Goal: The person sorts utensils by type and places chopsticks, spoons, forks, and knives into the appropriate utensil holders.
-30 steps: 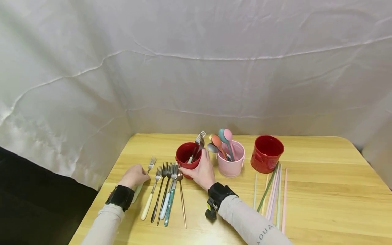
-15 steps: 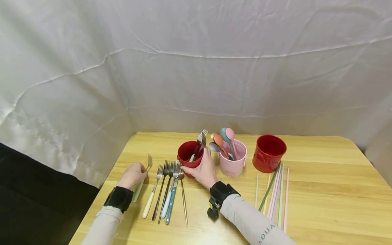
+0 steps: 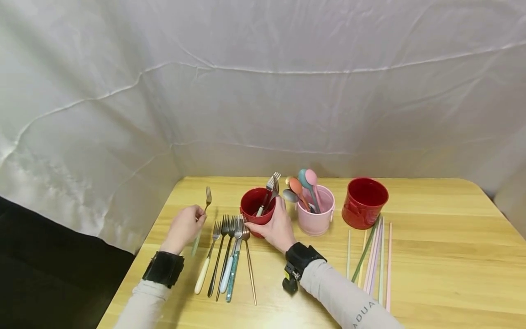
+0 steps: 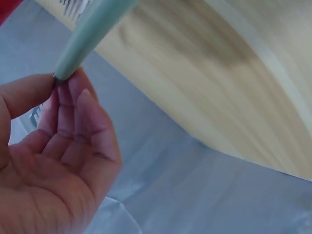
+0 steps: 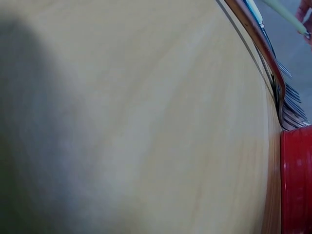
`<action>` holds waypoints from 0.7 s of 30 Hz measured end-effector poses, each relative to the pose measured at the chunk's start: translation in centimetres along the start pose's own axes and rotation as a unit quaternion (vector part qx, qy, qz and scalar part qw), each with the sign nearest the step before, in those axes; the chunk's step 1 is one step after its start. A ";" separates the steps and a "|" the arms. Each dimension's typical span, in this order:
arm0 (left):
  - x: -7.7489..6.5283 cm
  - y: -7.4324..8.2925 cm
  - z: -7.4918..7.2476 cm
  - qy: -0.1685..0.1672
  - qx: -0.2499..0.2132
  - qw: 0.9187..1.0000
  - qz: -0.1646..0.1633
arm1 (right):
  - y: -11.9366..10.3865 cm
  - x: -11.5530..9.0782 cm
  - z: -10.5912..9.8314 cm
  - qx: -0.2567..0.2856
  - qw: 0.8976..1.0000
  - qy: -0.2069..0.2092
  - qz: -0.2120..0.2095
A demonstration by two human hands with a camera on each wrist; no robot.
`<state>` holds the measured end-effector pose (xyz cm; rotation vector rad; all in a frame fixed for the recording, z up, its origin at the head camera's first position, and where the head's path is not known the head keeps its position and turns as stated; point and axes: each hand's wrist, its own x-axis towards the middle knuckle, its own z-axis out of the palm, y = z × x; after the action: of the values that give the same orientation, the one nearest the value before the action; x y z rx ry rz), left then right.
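Note:
In the head view my left hand (image 3: 185,226) pinches a fork (image 3: 208,196) with a mint green handle, its tines pointing away. Up close, the left wrist view has thumb and fingertips at the neck of the green handle (image 4: 92,39). My right hand (image 3: 278,230) grips the front right side of a red bucket (image 3: 255,219), which holds a few forks (image 3: 273,183), tines up. Between the hands lies a row of forks, among them a cream-handled fork (image 3: 202,275), a teal-handled fork (image 3: 232,278) and a copper fork (image 3: 250,269).
A pink bucket (image 3: 314,225) full of spoons (image 3: 311,177) stands right of the gripped bucket. Further right is a second red bucket (image 3: 358,212), with several pastel chopsticks (image 3: 382,265) lying before it. A grey curtain (image 3: 263,109) hangs behind the wooden table (image 3: 444,256).
My left hand has lifted the mint-handled fork off the table and carried it slightly away and to the right. The right hand keeps its hold on the red bucket.

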<state>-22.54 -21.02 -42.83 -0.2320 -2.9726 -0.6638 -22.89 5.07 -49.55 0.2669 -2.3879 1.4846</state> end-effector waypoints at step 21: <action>1.1 4.9 -1.4 0.253 -0.109 0.952 0.133 | 0.3 0.1 -0.1 -0.006 1.000 -0.005 -0.012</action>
<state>-22.78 -17.07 -39.43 -0.4017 -2.3296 -0.8616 -23.02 5.27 -49.75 0.2994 -2.3928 1.4624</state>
